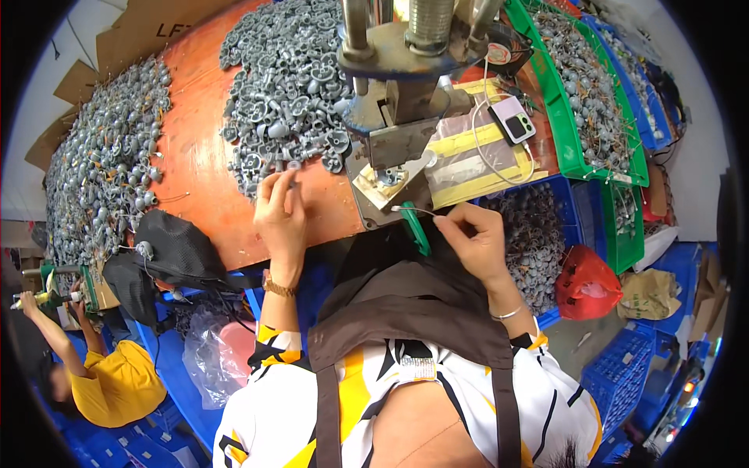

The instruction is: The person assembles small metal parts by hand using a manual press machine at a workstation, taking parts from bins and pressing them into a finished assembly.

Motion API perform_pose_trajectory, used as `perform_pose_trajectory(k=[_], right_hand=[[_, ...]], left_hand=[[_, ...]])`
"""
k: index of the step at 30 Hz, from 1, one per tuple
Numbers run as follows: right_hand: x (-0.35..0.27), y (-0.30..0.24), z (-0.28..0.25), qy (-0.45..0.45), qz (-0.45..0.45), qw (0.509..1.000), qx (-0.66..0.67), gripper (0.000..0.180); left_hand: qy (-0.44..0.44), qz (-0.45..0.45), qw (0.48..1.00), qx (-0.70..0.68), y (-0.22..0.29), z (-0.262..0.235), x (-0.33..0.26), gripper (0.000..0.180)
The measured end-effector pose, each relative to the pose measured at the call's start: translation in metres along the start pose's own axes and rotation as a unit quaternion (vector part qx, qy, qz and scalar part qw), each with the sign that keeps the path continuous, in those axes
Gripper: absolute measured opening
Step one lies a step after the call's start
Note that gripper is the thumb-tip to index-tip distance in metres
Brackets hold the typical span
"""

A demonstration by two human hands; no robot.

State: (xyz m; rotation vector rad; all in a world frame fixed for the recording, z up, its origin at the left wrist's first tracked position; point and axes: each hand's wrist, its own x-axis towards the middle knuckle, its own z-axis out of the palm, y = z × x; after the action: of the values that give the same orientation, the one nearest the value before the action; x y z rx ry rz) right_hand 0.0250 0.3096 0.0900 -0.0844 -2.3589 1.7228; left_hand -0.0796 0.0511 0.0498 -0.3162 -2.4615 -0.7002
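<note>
- L hand (281, 214): at near edge of grey parts (289, 93), heaped on the orange table (191, 140); fingers partly curled, tips close to a small part; whether it grips one, can't tell; brown band (279, 288) on wrist.
- R hand (477, 240): thumb & index pinched on a thin wire (419, 210); other fingers curled in; silver bangle (509, 314) on wrist.
- Wire: runs L from R fingertips, approx. level; white tip by top of green handle (420, 234), just in front of press base.
- Press (402, 144): metal, upright, at table's near edge, betw. the hands & beyond them; pale block (373, 187) under its head, w/ a grey piece (392, 177) seated in it.
- R of press: yellow-taped sheet (468, 168); pale phone-like device (511, 121) on it, white cable (477, 129) attached; small black fan (509, 53) behind.
- Far R: green tray (636, 160) of wired parts; blue bin (573, 210) below, also filled; red bag (589, 285) next to bin.
- Far L: 2nd heap of wired parts (101, 171) on table; black cloth (179, 246) at near edge; co-worker (121, 382) in yellow top beyond, at a green machine (86, 288).
</note>
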Motion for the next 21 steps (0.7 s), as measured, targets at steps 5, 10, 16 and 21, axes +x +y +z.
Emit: perform_pose_trajectory(k=[5,10,16,21], right_hand=[[0.009,-0.004,0.033,0.025,-0.187,0.976,-0.107,0.024],[0.011,-0.011,0.041,0.053,-0.225,0.963,-0.135,0.026],[0.008,-0.007,0.036,0.068,-0.242,0.942,-0.221,0.027],[0.002,-0.013,0.031,-0.016,-0.181,0.976,-0.121,0.024]], left_hand=[[-0.101,-0.210,0.827,-0.511,0.044,-0.001,-0.026,0.028],[-0.085,-0.169,0.844,-0.502,0.054,-0.002,-0.029,0.027],[-0.074,-0.091,0.884,-0.452,0.060,-0.005,-0.025,0.027],[-0.085,-0.076,0.881,-0.459,0.058,-0.004,-0.025,0.028]])
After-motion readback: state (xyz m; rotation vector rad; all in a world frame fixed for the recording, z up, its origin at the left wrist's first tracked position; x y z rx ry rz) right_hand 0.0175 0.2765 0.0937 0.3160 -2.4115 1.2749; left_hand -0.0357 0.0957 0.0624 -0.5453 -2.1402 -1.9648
